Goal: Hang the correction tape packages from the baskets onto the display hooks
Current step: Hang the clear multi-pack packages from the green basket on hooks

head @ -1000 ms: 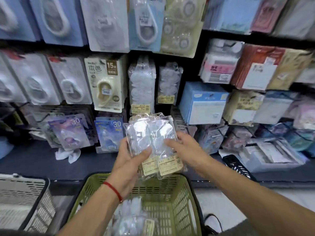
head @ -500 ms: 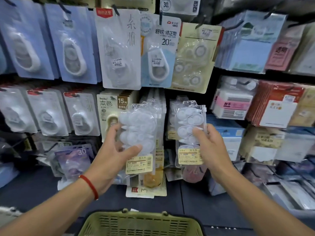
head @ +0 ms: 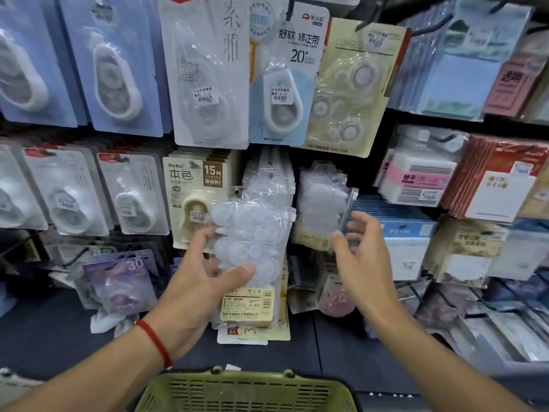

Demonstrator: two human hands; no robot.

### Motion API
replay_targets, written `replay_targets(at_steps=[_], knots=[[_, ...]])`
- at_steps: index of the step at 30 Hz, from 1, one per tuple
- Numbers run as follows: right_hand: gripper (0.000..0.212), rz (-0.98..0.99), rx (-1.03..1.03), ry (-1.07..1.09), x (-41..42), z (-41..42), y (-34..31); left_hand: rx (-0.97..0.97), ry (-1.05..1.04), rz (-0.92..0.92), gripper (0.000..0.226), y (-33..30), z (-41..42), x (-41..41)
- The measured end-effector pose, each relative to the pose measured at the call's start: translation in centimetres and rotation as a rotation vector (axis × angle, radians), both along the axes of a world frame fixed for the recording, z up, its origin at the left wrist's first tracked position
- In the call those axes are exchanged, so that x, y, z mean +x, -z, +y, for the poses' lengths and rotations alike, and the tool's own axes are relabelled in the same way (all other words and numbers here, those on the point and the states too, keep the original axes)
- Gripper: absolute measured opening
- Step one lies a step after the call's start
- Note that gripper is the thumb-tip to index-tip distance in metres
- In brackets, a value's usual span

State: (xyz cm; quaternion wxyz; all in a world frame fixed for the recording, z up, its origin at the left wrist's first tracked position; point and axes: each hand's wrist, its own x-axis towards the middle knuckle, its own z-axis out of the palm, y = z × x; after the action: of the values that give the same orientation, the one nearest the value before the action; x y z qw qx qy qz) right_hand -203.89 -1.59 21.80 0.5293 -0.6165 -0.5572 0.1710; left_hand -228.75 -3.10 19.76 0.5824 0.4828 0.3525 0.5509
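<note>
Left hand [head: 205, 278]: a clear correction tape package [head: 252, 257] is grasped, thumb laid across its front and fingers behind, so that its top edge is kept free and raised toward the display.
Held package: it is carried upright in front of the row of like clear packs [head: 267, 185] already hanging, its yellow label [head: 248, 304] at the bottom; the top appears to be level with the hook there, though the hook itself cannot be made out.
Right hand [head: 361, 251]: nothing is grasped; the fingers are spread and loosely bent just beside the neighbouring hanging pack [head: 322, 203], which is judged to have been hung and let go.
Green basket [head: 243, 391]: it is kept directly below the hands, so that further packages can be reached; its contents are not seen.
Step in hand: the threading of the left-hand package onto its hook is judged not yet done.
Risk: a missed hanging hole is likely, the clear plastic being hard to read.
</note>
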Motion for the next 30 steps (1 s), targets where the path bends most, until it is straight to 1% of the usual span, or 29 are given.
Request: replay_targets(at_steps=[1, 3, 4, 5, 7, 8, 9, 11, 13, 16, 18, 19, 22, 25, 26, 27, 30], knots=[[0.034, -0.07, 0.047, 0.022, -0.6, -0.4, 0.1, -0.011, 0.009, -0.011, 0.086, 0.2, -0.1, 0.1], [0.029, -0.171, 0.125, 0.004, -1.9, -1.2, 0.2, -0.025, 0.039, -0.033, 0.08, 0.4, -0.2, 0.4], [0.026, -0.16, 0.124, -0.037, -2.4, -1.6, 0.3, -0.027, 0.06, -0.046, 0.075, 0.4, -0.3, 0.6], [0.026, -0.104, 0.085, -0.098, -3.0, -2.0, 0.1, -0.033, 0.077, -0.057, 0.07, 0.4, -0.4, 0.7], [0.034, 0.019, -0.044, -0.246, -3.9, -2.9, 0.0, -0.056, 0.099, -0.071, 0.063, 0.2, -0.7, 1.0], [0.039, 0.042, -0.099, -0.306, -4.2, -3.3, 0.1, -0.066, 0.111, -0.076, 0.062, 0.2, -0.9, 1.2], [0.036, 0.044, -0.135, -0.346, -4.6, -3.6, 0.4, -0.071, 0.121, -0.082, 0.062, 0.1, -1.0, 1.3], [0.022, 0.063, -0.134, -0.366, -5.1, -4.0, 0.7, -0.076, 0.133, -0.09, 0.066, 0.0, -1.2, 1.5], [0.015, 0.094, -0.109, -0.365, -5.2, -4.0, 0.7, -0.084, 0.165, -0.11, 0.061, -0.2, -1.3, 1.4], [0.021, 0.13, -0.096, -0.425, -4.7, -3.9, 0.3, -0.116, 0.321, -0.132, 0.049, -0.6, -1.3, 0.8], [0.026, 0.12, -0.094, -0.456, -4.0, -3.7, 0.2, -0.137, 0.422, -0.092, 0.048, -0.5, -1.4, 0.5], [0.024, 0.115, -0.09, -0.462, -3.7, -3.6, 0.1, -0.135, 0.432, -0.072, 0.048, -0.4, -1.4, 0.4], [0.013, 0.117, -0.039, -0.43, -3.2, -3.5, -0.2, -0.115, 0.359, -0.047, 0.044, -0.1, -1.3, 0.2], [0.006, 0.096, 0.061, -0.296, -2.3, -3.1, -0.8, -0.126, 0.27, -0.067, 0.038, 0.0, -1.1, 0.2], [0.004, 0.116, 0.087, -0.246, -1.9, -2.9, -1.0, -0.138, 0.236, -0.073, 0.038, 0.0, -1.1, 0.2], [0.003, 0.151, 0.108, -0.207, -1.5, -2.8, -1.2, -0.148, 0.208, -0.076, 0.039, 0.0, -1.0, 0.1], [0.01, 0.217, 0.105, -0.148, -0.8, -2.5, -1.5, -0.159, 0.175, -0.086, 0.037, -0.2, -1.1, -0.1]])
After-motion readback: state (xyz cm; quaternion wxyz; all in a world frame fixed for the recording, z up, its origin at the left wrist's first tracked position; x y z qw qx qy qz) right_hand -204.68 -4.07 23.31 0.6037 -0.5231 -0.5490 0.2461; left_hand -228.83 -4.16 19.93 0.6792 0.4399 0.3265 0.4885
